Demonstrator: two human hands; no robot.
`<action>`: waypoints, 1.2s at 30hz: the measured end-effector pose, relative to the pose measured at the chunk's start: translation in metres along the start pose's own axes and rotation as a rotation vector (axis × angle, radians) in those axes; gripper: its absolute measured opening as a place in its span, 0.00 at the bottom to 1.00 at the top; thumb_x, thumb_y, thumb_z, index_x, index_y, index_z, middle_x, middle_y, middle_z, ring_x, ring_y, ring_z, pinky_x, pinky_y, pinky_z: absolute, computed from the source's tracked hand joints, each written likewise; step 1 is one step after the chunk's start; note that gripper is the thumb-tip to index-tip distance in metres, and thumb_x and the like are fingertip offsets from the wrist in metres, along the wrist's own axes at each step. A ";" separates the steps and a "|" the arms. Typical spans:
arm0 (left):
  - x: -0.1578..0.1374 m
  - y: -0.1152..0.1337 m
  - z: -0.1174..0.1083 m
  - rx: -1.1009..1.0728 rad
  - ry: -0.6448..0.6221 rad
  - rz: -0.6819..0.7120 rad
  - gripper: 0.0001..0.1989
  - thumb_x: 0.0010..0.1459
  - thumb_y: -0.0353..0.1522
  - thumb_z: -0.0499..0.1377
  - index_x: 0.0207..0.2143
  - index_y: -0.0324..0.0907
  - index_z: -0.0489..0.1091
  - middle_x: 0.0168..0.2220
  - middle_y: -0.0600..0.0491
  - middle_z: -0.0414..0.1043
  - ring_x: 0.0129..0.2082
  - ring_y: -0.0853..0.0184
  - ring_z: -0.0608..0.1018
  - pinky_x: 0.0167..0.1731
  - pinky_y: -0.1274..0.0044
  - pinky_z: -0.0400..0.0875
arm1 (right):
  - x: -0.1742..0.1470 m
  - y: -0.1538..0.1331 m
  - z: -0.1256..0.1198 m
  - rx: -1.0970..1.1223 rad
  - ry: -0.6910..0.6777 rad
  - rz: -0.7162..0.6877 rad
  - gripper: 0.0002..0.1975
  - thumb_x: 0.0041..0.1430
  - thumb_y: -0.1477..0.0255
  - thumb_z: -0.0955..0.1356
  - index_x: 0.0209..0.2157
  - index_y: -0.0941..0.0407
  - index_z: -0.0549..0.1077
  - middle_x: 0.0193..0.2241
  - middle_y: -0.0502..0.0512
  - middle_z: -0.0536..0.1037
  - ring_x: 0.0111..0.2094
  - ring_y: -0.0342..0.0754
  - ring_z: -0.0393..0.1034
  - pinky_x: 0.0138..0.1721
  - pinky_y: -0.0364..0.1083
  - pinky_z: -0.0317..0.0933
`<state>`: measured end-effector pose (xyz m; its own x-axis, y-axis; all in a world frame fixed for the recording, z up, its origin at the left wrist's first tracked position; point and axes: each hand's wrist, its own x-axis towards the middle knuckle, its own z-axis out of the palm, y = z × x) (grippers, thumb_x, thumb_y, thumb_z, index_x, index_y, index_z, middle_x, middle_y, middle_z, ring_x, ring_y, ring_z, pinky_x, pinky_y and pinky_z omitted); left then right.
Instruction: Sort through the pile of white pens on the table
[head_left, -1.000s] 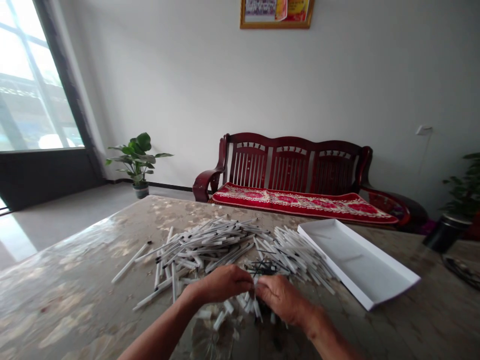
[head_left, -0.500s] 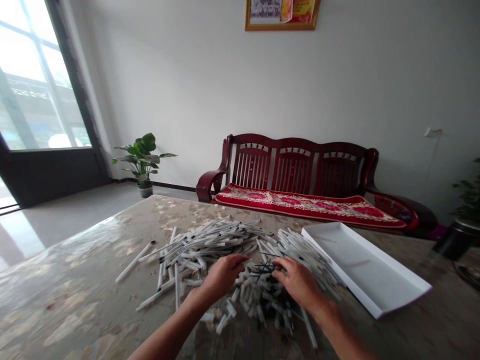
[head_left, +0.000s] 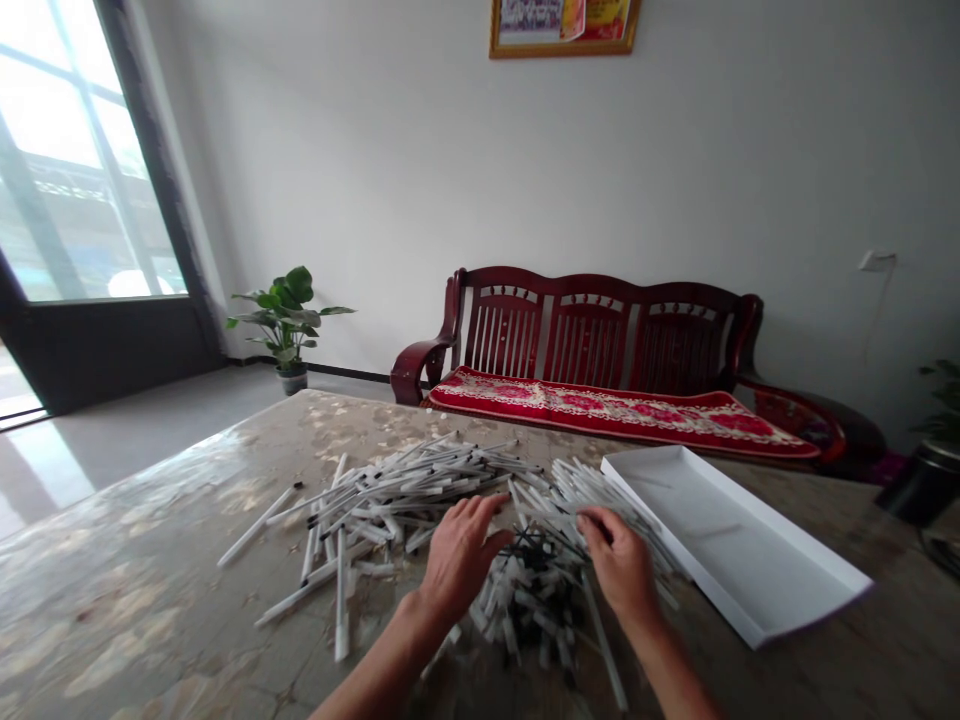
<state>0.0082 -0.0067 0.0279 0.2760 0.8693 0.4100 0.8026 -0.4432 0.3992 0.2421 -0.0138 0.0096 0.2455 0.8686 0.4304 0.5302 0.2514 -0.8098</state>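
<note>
My left hand (head_left: 463,550) is over the left edge of a heap of short translucent caps (head_left: 551,625), its fingers stretched forward and apart. My right hand (head_left: 622,565) is to the right of that heap, beside a bundle of clear tubes (head_left: 570,490). Its fingers are curled in to the thumb, and whatever they pinch is too small or hidden to name. Thin dark sticks (head_left: 531,548) lie on top of the caps between my hands. Farther left is a loose pile of white pen-like tubes (head_left: 420,480), some with black ends.
A shallow white box (head_left: 750,550) lies on the right of the patterned tabletop (head_left: 150,590). One tube (head_left: 255,528) lies apart at the left. Behind the table are a dark red wooden bench (head_left: 589,340) and a potted plant (head_left: 285,315).
My left hand has shifted slightly right and its fingers have spread. My right hand has drawn away to the right from the dark sticks, with its fingers curled. The view has shifted slightly.
</note>
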 end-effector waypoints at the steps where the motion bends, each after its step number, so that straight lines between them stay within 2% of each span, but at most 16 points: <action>1: -0.002 -0.007 -0.002 0.042 0.035 -0.060 0.16 0.63 0.33 0.58 0.53 0.47 0.70 0.48 0.50 0.77 0.49 0.59 0.75 0.50 0.70 0.68 | 0.005 0.008 -0.006 -0.017 0.082 0.031 0.19 0.56 0.56 0.65 0.36 0.55 0.79 0.32 0.58 0.82 0.35 0.55 0.76 0.39 0.49 0.68; 4: -0.005 -0.024 -0.007 0.148 0.008 -0.170 0.10 0.64 0.31 0.55 0.45 0.47 0.75 0.44 0.50 0.77 0.46 0.59 0.76 0.47 0.71 0.68 | 0.015 0.030 -0.023 -0.069 0.236 0.112 0.23 0.53 0.53 0.65 0.37 0.57 0.78 0.32 0.61 0.83 0.34 0.56 0.76 0.38 0.50 0.68; 8: -0.006 -0.031 -0.010 0.275 -0.078 -0.239 0.12 0.64 0.31 0.54 0.44 0.46 0.76 0.42 0.48 0.76 0.45 0.57 0.75 0.44 0.70 0.67 | 0.018 0.046 -0.033 -0.138 0.233 0.183 0.27 0.54 0.54 0.63 0.45 0.59 0.77 0.34 0.62 0.83 0.31 0.56 0.76 0.34 0.49 0.66; 11: -0.003 -0.030 -0.010 0.339 -0.132 -0.280 0.11 0.64 0.33 0.55 0.44 0.45 0.76 0.43 0.46 0.75 0.46 0.55 0.74 0.44 0.68 0.66 | 0.016 0.045 -0.035 -0.248 0.265 0.232 0.28 0.58 0.55 0.60 0.50 0.58 0.75 0.31 0.60 0.83 0.32 0.57 0.76 0.32 0.49 0.63; 15: 0.001 -0.028 -0.010 0.371 -0.190 -0.285 0.10 0.63 0.34 0.56 0.42 0.45 0.75 0.44 0.46 0.74 0.47 0.55 0.73 0.44 0.69 0.65 | 0.012 0.035 -0.034 -0.254 0.367 0.155 0.27 0.60 0.57 0.58 0.51 0.58 0.74 0.36 0.62 0.82 0.38 0.58 0.76 0.36 0.49 0.64; 22: 0.005 -0.025 -0.005 0.362 -0.227 -0.275 0.08 0.62 0.33 0.55 0.38 0.45 0.74 0.43 0.48 0.74 0.47 0.57 0.73 0.45 0.70 0.64 | -0.001 0.030 -0.008 -0.172 0.207 -0.067 0.21 0.61 0.58 0.60 0.42 0.56 0.77 0.37 0.61 0.83 0.37 0.55 0.77 0.40 0.50 0.68; 26: 0.007 -0.025 -0.001 0.366 -0.253 -0.273 0.10 0.62 0.34 0.54 0.38 0.43 0.74 0.43 0.45 0.73 0.47 0.56 0.73 0.46 0.69 0.64 | -0.007 0.030 0.001 -0.183 0.169 -0.114 0.20 0.62 0.60 0.60 0.41 0.56 0.78 0.37 0.61 0.83 0.38 0.55 0.78 0.41 0.51 0.69; 31: 0.008 -0.024 0.003 0.347 -0.263 -0.338 0.11 0.63 0.33 0.51 0.38 0.42 0.73 0.44 0.45 0.73 0.48 0.58 0.74 0.47 0.69 0.64 | -0.010 0.026 0.003 -0.183 0.129 -0.157 0.18 0.63 0.62 0.61 0.41 0.56 0.78 0.37 0.61 0.83 0.37 0.54 0.78 0.41 0.50 0.70; 36: 0.004 -0.018 0.000 0.369 -0.265 -0.334 0.12 0.64 0.31 0.49 0.40 0.40 0.72 0.45 0.43 0.73 0.50 0.56 0.74 0.48 0.69 0.64 | -0.011 0.027 0.006 -0.169 0.141 -0.155 0.18 0.62 0.61 0.61 0.40 0.55 0.78 0.36 0.60 0.83 0.37 0.54 0.78 0.42 0.50 0.70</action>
<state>-0.0048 0.0050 0.0224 0.0602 0.9956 0.0712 0.9878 -0.0696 0.1390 0.2488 -0.0145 -0.0193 0.2548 0.7545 0.6048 0.6955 0.2915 -0.6567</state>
